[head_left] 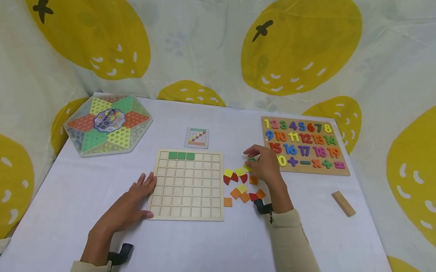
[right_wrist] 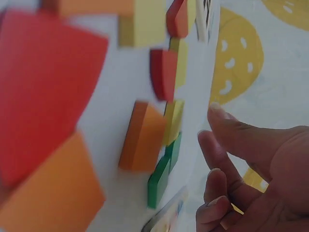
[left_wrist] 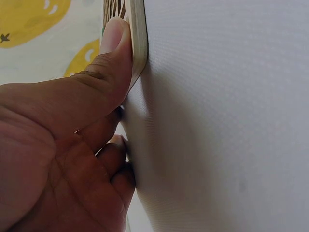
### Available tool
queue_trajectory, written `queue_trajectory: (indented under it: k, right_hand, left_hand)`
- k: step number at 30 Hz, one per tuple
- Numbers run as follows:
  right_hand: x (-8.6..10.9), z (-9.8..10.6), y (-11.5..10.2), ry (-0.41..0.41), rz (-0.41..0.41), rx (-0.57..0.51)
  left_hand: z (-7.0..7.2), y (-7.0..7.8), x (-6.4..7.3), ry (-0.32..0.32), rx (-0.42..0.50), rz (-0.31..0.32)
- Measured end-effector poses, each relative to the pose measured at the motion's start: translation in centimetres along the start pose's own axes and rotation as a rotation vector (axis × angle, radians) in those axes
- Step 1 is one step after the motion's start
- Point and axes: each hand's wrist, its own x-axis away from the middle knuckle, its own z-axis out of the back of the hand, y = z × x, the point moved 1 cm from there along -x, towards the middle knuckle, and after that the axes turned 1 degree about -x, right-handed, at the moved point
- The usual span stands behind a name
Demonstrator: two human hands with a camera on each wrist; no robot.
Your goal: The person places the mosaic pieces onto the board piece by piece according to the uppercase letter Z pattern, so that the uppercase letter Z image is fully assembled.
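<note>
A wooden grid board (head_left: 187, 190) lies on the table with three green square tiles (head_left: 181, 155) in its top row. My left hand (head_left: 134, 198) rests along the board's left edge, fingers spread; in the left wrist view the thumb (left_wrist: 116, 43) lies on the rim. Over the loose pieces at the right, my right hand (head_left: 264, 164) hovers with relaxed fingers. Nothing shows between its thumb and fingers in the right wrist view. Close by lie green pieces (right_wrist: 158, 182), a yellow piece (right_wrist: 174, 121) and an orange square (right_wrist: 142, 137).
Behind the board lies a small pattern card (head_left: 197, 138). A number puzzle board (head_left: 303, 169) stands at the back right, a hexagonal Chinese checkers set (head_left: 108, 125) at the back left. A wooden block (head_left: 343, 203) lies at the right. Red quarter-round pieces (head_left: 243, 178) sit among the tiles.
</note>
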Motion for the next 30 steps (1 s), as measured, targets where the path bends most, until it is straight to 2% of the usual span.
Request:
queue_trajectory:
  k: [10, 24, 30]
  right_hand:
    - [-0.7, 0.5, 1.7, -0.008, -0.097, 0.071]
    - [-1.2, 0.5, 1.6, -0.016, -0.041, 0.191]
    - [-1.2, 0.4, 1.2, 0.017, -0.047, 0.124]
  left_hand:
    - [-0.1, -0.2, -0.1, -0.003, 0.001, -0.004]
    - [-0.1, 0.0, 0.0, -0.001, -0.007, 0.009]
    - [-0.2, -0.1, -0.1, 0.0, -0.001, 0.012]
